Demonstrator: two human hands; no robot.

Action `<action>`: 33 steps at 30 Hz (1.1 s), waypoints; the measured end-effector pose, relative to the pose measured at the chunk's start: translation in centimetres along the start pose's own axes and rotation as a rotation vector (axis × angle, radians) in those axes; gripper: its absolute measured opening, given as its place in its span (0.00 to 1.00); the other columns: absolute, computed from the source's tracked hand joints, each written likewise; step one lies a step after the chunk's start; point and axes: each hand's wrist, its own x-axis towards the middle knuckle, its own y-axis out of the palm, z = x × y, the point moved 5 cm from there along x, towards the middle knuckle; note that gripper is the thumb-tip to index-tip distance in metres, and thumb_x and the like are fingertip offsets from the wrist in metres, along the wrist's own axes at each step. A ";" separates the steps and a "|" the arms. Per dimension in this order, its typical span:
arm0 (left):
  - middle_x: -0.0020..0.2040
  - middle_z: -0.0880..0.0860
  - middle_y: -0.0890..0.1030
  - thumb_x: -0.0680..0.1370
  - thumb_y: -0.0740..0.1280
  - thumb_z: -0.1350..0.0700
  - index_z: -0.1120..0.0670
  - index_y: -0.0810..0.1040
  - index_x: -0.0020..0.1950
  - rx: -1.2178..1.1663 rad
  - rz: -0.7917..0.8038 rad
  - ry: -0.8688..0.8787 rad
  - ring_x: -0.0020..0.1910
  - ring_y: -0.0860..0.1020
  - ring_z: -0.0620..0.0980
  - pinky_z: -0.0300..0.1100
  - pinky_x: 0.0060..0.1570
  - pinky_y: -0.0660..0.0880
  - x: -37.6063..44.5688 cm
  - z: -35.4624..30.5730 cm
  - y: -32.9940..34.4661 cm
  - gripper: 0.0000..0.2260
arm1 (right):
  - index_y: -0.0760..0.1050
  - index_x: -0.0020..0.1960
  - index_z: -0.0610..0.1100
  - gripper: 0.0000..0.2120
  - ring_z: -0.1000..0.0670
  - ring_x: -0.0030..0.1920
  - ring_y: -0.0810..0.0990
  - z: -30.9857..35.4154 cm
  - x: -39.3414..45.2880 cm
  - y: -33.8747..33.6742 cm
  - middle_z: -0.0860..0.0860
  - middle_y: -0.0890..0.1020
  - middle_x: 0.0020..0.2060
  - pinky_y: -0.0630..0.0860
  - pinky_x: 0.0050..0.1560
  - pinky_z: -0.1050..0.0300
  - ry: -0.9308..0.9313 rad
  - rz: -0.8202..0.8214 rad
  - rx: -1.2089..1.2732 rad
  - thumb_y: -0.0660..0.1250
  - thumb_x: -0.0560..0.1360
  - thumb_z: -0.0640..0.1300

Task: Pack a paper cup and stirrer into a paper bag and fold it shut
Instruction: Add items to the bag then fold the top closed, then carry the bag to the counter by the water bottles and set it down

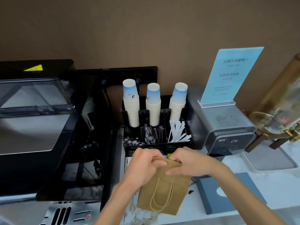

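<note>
Left hand [144, 164] and right hand [186, 163] both pinch the folded top of the light, crease-prone brown paper bag [164, 192], best gripped along that fold.

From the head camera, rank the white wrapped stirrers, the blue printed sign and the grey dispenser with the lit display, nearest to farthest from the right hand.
From the right hand, gripping the brown paper bag's top:
1. White wrapped stirrers, in the black organiser just behind the hand.
2. Grey dispenser with the lit display, to the right.
3. Blue printed sign, standing on the dispenser's top, farthest back.
</note>
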 end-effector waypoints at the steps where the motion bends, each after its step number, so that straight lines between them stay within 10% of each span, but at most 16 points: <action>1: 0.31 0.44 0.81 0.73 0.74 0.50 0.47 0.84 0.42 0.016 0.001 0.031 0.36 0.76 0.35 0.26 0.34 0.68 0.1 -0.6 0.1 0.02 | 0.65 0.27 0.49 0.23 0.54 0.26 0.65 0.5 0.6 -0.5 0.52 0.66 0.22 0.64 0.31 0.56 0.006 0.044 -0.066 0.71 0.73 0.56; 8: 0.35 0.43 0.84 0.73 0.74 0.54 0.46 0.85 0.39 -0.059 -0.061 -0.001 0.38 0.80 0.37 0.36 0.35 0.76 0.3 -0.5 -1.4 0.04 | 0.78 0.43 0.33 0.18 0.48 0.34 0.72 2.4 1.9 -2.2 0.45 0.75 0.33 0.67 0.30 0.60 0.047 0.309 0.019 0.68 0.79 0.49; 14: 0.32 0.40 0.83 0.73 0.74 0.54 0.41 0.82 0.33 -0.101 -0.097 0.022 0.37 0.79 0.38 0.32 0.36 0.70 0.4 -0.7 -2.7 0.11 | 0.82 0.47 0.33 0.11 0.51 0.37 0.80 0.7 -0.8 -3.2 0.48 0.84 0.37 0.76 0.36 0.66 0.023 0.176 0.347 0.71 0.78 0.43; 20: 0.35 0.41 0.85 0.72 0.76 0.55 0.46 0.85 0.36 -0.284 -0.004 0.003 0.37 0.82 0.38 0.35 0.38 0.76 0.5 -0.5 -2.2 0.06 | 0.73 0.27 0.51 0.19 0.51 0.29 0.64 -2.0 -5.6 -0.8 0.55 0.68 0.25 0.60 0.31 0.62 0.081 -0.290 0.651 0.74 0.74 0.46; 33: 0.43 0.55 0.88 0.74 0.71 0.68 0.56 0.85 0.44 -0.663 0.506 -0.001 0.44 0.87 0.51 0.38 0.42 0.82 -0.9 -7.7 10.0 0.08 | 0.84 0.42 0.42 0.05 0.56 0.32 0.78 -6.4 -20.9 3.5 0.54 0.79 0.27 0.75 0.35 0.67 0.238 -1.144 1.032 0.71 0.76 0.36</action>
